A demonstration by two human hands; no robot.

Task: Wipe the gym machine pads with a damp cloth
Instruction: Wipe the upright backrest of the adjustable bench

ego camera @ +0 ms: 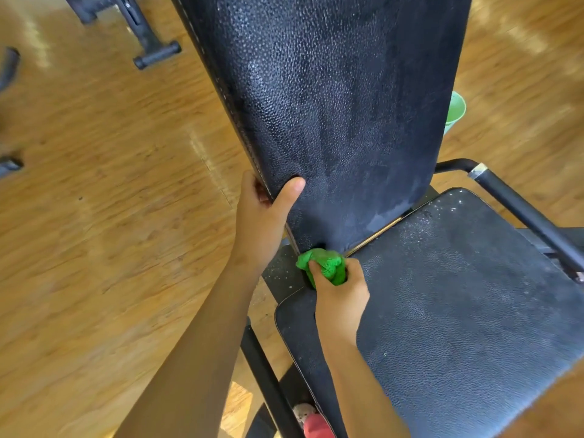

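A black textured back pad rises up the middle of the view, streaked with damp marks. Below it lies the black seat pad, speckled with pale spots. My left hand grips the back pad's lower left edge, thumb pressed on its face. My right hand is closed on a bunched green cloth, which presses into the lower left corner of the back pad where it meets the seat.
A black metal arm bar runs along the seat's right side. A green bucket peeks out behind the back pad on the right. Another machine's black frame stands on the wooden floor at upper left.
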